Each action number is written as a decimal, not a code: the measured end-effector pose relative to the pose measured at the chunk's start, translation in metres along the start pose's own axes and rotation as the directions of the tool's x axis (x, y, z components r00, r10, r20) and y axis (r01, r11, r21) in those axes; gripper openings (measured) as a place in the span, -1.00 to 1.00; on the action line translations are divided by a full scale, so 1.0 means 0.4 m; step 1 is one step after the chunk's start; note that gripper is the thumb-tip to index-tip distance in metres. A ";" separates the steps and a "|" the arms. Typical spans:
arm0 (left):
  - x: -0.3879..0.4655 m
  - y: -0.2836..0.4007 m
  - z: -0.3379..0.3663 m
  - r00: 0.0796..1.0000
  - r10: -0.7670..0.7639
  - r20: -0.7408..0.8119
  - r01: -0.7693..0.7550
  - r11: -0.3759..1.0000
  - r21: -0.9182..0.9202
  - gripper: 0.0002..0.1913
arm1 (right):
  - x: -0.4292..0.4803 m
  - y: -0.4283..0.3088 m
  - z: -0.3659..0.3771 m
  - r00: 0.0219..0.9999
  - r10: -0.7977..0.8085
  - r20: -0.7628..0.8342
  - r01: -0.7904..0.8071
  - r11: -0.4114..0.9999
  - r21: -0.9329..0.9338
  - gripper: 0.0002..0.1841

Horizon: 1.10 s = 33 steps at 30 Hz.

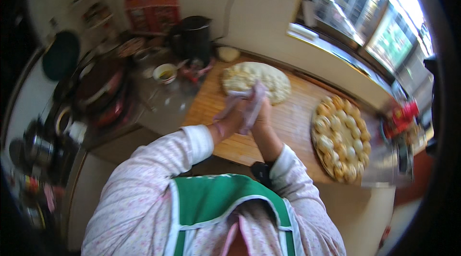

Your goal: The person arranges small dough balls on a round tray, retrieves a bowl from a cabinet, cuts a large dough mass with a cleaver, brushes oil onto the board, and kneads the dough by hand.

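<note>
Both of my hands are together over the front of a wooden board (288, 122). A light purple cloth (254, 108) is bunched between and around them. My left hand (232, 115) grips the cloth from the left, and my right hand (263, 113) closes on it from the right. Just beyond the cloth lies a large mound of pale dough (273, 79), lumpy and yellowish on its left part. Towards the right end of the board, a round tray (314, 137) holds several round, golden-brown and white pieces that look like buns or pastries. My fingers are partly hidden by the cloth.
A black electric kettle (194, 36) stands at the back, left of the dough, near red packages (153, 13). A small white bowl (165, 73) with yellow contents is on the counter. Farther left is a dark, round, lidded appliance (101, 86). A red package (401, 119) stands at the right.
</note>
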<state>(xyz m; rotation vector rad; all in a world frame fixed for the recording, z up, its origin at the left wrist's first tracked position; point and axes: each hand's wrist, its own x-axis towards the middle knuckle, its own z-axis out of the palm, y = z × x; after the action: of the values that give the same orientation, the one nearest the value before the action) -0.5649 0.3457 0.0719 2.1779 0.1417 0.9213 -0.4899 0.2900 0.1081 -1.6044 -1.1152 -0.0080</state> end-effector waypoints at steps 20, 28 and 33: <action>0.039 0.282 -0.367 0.895 -0.446 -0.022 0.083 0.118 0.990 -0.57 | 0.133 -0.398 0.065 0.859 -0.354 0.370 -0.378 0.049 0.925 -0.22; -0.029 0.080 -0.330 0.898 -0.434 -0.073 -0.014 0.137 -0.990 -0.59 | 0.062 -0.337 0.243 0.908 -0.184 0.376 -0.266 0.438 0.859 -0.51; -0.046 0.048 -0.278 0.950 -0.299 0.096 -0.043 -0.428 -0.903 -0.58 | 0.069 -0.250 0.297 0.884 -0.393 0.252 0.151 0.751 0.642 -0.43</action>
<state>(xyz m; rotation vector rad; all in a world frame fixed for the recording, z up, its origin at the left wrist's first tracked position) -0.6547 0.3920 0.1252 0.1805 -0.2645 0.5632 -0.6016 0.3913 0.1542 -0.8556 -1.4626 0.4423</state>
